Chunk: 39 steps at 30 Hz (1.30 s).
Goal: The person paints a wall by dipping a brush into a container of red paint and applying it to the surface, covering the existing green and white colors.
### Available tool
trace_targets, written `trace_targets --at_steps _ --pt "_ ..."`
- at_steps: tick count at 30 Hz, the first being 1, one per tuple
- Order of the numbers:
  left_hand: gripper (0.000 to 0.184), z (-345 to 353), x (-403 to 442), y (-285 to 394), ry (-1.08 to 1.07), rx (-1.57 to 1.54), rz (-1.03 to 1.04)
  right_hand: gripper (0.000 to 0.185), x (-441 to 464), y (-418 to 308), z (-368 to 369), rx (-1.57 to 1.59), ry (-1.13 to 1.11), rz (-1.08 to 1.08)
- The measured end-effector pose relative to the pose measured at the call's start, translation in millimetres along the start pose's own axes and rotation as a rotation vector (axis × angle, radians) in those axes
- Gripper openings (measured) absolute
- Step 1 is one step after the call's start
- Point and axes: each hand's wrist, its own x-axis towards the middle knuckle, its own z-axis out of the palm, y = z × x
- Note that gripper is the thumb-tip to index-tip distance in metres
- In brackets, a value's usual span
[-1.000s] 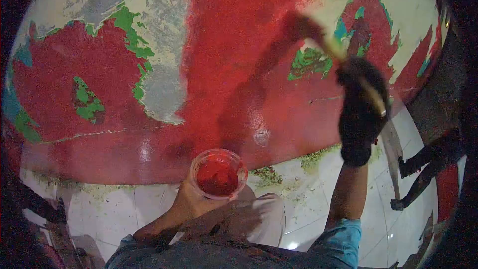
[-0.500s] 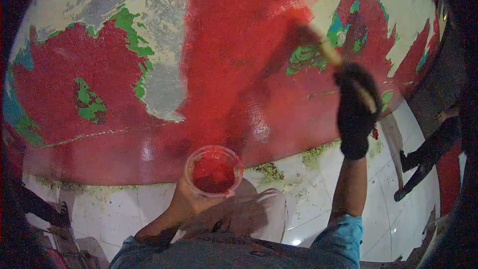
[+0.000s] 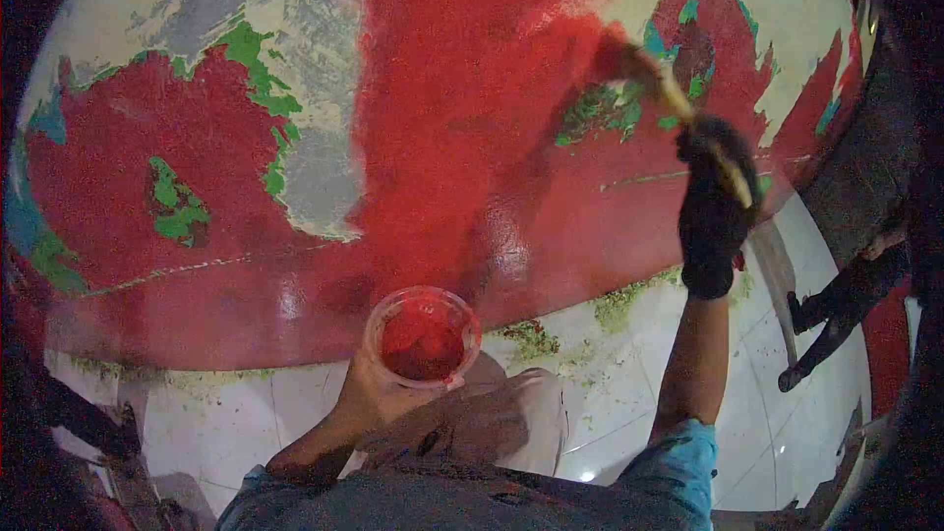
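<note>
Low in the middle, my left hand (image 3: pixel 393 395) is wrapped round a clear plastic tub (image 3: pixel 374 329) holding red paint (image 3: pixel 421 339). My right hand (image 3: pixel 718 206), in a black glove, grips the wooden handle of a paintbrush (image 3: pixel 677 98). The brush's dark, blurred head meets the large curved surface (image 3: pixel 315 177) at the upper right, at the border of the bright red coat (image 3: pixel 442 108). Left of that coat the surface has grey, cream, green and dull red patches. Green patches (image 3: pixel 600 113) lie just below the brush head.
White floor tiles (image 3: pixel 236 423) run along the surface's lower edge, with greenish flakes (image 3: pixel 531 337) scattered there. At the right, another person's dark legs (image 3: pixel 836 320) stand on the floor. Dark shapes (image 3: pixel 88 413) show at the lower left.
The brush and my gloved right hand have moved slightly to the right, with the brush head still at the surface. My left hand and the tub stay nearly still.
</note>
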Motion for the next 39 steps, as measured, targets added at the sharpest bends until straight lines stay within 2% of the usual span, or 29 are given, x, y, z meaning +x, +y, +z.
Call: trace_targets --at_steps 2,4,5,6,7,9,11,13,15,16,18,19,20,21,22,23,25,27,28,29,30,32,33,35,37,39 --pt "0.093 3.8 -3.1 -10.1 0.046 -0.151 -0.042 0.018 9.7 4.0 -0.6 -0.089 0.184 -0.058" --pt "0.094 3.4 -2.1 -11.6 0.034 -0.167 -0.037 0.017 -9.4 -20.8 11.9 0.002 0.056 -0.112" --pt "0.094 3.3 -1.9 -11.5 0.021 -0.182 -0.033 0.018 -21.7 -30.1 19.3 -0.178 -0.223 -0.197" --pt "0.094 2.8 -1.7 -10.1 0.023 -0.182 -0.033 0.020 -39.5 -28.8 30.2 -0.014 -0.475 -0.217" --pt "0.094 1.9 -1.4 -7.7 0.010 -0.169 -0.031 0.019 -50.4 -43.8 38.0 0.074 -0.514 -0.281" --pt "0.094 0.6 1.5 -6.4 0.002 -0.155 -0.019 0.019 -39.9 -62.1 30.8 0.055 -0.484 -0.346" --pt "0.094 0.7 1.5 -8.0 0.018 -0.188 0.000 0.022 -23.8 -53.6 19.3 0.152 -0.290 -0.361" --pt "0.093 1.6 1.5 -9.6 0.012 -0.199 -0.009 0.025 2.2 -33.9 12.1 0.096 -0.075 -0.153" --pt "0.093 1.7 2.5 -8.5 0.006 -0.209 -0.018 0.021 36.5 -28.9 1.6 0.008 0.125 -0.108" --pt "0.090 1.8 2.5 -6.2 -0.001 -0.178 0.016 0.021 42.0 -33.2 -0.1 0.007 0.125 -0.108" --pt "0.087 1.3 2.9 -5.4 -0.006 -0.147 0.050 0.020 47.7 -43.7 3.0 -0.314 0.148 -0.311" --pt "0.088 1.0 3.4 -6.6 -0.026 -0.109 0.040 0.023 35.6 -45.6 8.7 -0.278 -0.045 -0.281" --pt "0.089 0.5 4.1 -7.0 -0.045 -0.070 0.033 0.025 18.8 -41.4 22.7 0.026 -0.190 -0.307" --pt "0.089 0.2 4.2 -6.4 -0.042 -0.071 0.033 0.026 5.2 -52.6 29.4 -0.116 -0.341 -0.457" --pt "0.089 0.2 4.6 -5.7 -0.030 -0.090 0.025 0.023 -14.4 -55.2 43.0 -0.005 -0.536 -0.451" --pt "0.088 0.1 5.0 -5.1 -0.017 -0.108 0.017 0.019 -22.5 -72.3 44.2 0.115 -0.595 -0.453" --pt "0.088 1.1 8.7 -6.8 -0.007 -0.194 0.018 0.018 -24.7 -84.0 38.2 0.212 -0.555 -0.438" --pt "0.089 1.8 14.7 -10.3 0.010 -0.282 -0.001 0.025 -17.7 -85.1 20.2 0.282 -0.505 -0.355" --pt "0.089 1.2 19.3 -12.3 0.011 -0.254 0.061 0.016 -8.9 -85.2 17.3 0.164 -0.373 -0.353" --pt "0.089 0.3 22.1 -12.8 0.015 -0.226 0.117 0.016 -7.7 -84.3 10.7 0.289 -0.392 -0.042" --pt "0.089 0.4 24.5 -10.6 0.033 -0.228 0.080 0.018 3.0 -96.3 3.7 0.552 -0.368 0.209" --pt "0.088 3.1 31.7 -5.9 0.066 -0.303 0.172 0.021 15.6 -108.8 6.7 0.690 -0.258 0.481" --pt "0.088 4.6 33.7 -8.5 0.076 -0.305 0.137 0.021 21.9 -114.5 7.0 0.699 -0.286 0.503" --pt "0.084 8.2 38.7 -15.0 0.191 -0.163 0.324 0.021 33.0 -123.2 7.1 0.634 -0.531 0.501" --pt "0.083 7.6 42.2 -7.8 0.186 -0.174 0.319 0.021 29.7 -137.0 15.6 0.626 -0.547 0.572" --pt "0.083 7.4 40.6 -7.1 0.181 -0.185 0.330 0.019 24.9 -149.4 22.5 0.694 -0.654 0.453"
